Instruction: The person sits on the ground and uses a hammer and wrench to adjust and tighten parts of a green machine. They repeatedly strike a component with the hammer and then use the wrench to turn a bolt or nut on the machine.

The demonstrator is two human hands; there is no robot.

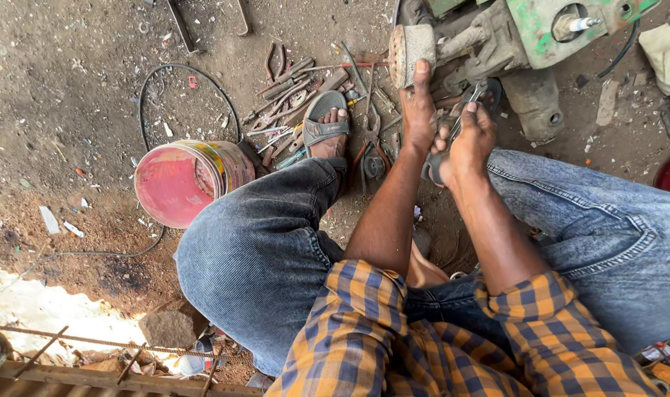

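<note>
Pliers (463,117), clenched in the right hand (471,143), bite near the rusty hub (410,48) on the ground; the left hand (418,110) presses there, fingers together. A slip could pinch those fingers.

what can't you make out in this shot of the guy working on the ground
Head view:
- Right hand: it grips a thin metal tool, whose working end is hidden behind the fingers.
- Left hand: its palm side is turned away, pressed toward the round part.
- Green machine: cut off by the top edge.
- Tool pile: pieces overlap and are too small to tell apart.
- Bucket: its inside faces away.
</note>
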